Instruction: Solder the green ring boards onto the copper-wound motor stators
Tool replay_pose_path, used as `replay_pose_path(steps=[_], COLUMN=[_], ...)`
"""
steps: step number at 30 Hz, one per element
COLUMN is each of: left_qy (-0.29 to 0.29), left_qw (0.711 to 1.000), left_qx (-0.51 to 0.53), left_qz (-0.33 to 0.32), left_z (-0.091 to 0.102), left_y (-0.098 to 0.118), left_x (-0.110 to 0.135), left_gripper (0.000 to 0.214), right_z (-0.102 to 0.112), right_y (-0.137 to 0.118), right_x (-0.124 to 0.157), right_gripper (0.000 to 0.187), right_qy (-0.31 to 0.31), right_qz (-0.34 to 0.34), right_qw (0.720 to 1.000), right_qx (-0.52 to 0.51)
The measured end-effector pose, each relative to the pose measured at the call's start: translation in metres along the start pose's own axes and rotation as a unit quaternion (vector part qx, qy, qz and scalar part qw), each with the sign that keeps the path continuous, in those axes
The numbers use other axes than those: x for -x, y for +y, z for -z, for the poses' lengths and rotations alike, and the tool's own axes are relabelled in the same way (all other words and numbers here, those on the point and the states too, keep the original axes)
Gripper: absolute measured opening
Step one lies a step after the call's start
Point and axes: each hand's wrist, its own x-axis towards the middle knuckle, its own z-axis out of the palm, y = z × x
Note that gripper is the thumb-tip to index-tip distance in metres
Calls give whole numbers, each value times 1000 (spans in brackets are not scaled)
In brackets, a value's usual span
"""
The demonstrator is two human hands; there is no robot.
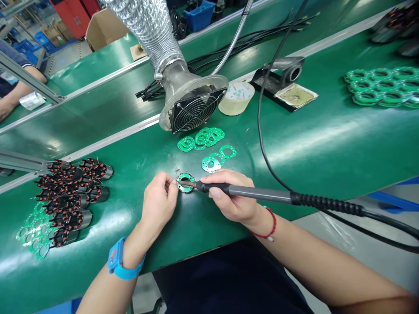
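Observation:
My right hand (234, 194) grips a soldering iron (260, 193) like a pen, its tip pointing left onto a round motor stator topped with a green ring circuit board (186, 182). At the left edge of that board, my left hand (159, 196) is closed in a pinch; what its fingertips hold is hidden. Thin wires stick up just behind the stator. Loose green ring boards (211, 164) lie a little beyond my right hand, and another overlapping group (201, 138) sits farther back.
Many wound stators (73, 196) stand at left beside more ring boards (36, 231). A fume extractor hood (196, 104) hangs above. Behind are a tape roll (236, 100) and a soldering iron stand (281, 83). Stacked boards (382, 87) lie far right. The iron's cable (262, 131) loops across the bench.

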Motion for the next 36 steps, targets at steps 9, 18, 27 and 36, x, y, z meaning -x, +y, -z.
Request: replay_pose_path(steps=[9, 18, 27, 36], left_qy=[-5, -96, -21, -39], left_qw=[1000, 989, 989, 987], left_qx=[-3, 46, 14, 8], left_qz=[-1, -100, -143, -157], left_z=[0, -12, -26, -23], left_y=[1, -14, -10, -15], left_x=[-3, 6, 6, -5], left_gripper=[15, 59, 44, 46], right_z=[-10, -16, -20, -28], right_y=[6, 8, -2, 5], right_x=[-3, 5, 5, 4], right_gripper=[40, 50, 29, 47], right_qy=[-99, -141, -135, -163], right_qz=[-89, -125, -43, -85], right_qw=[989, 980, 966, 975], right_qx=[67, 69, 217, 129])
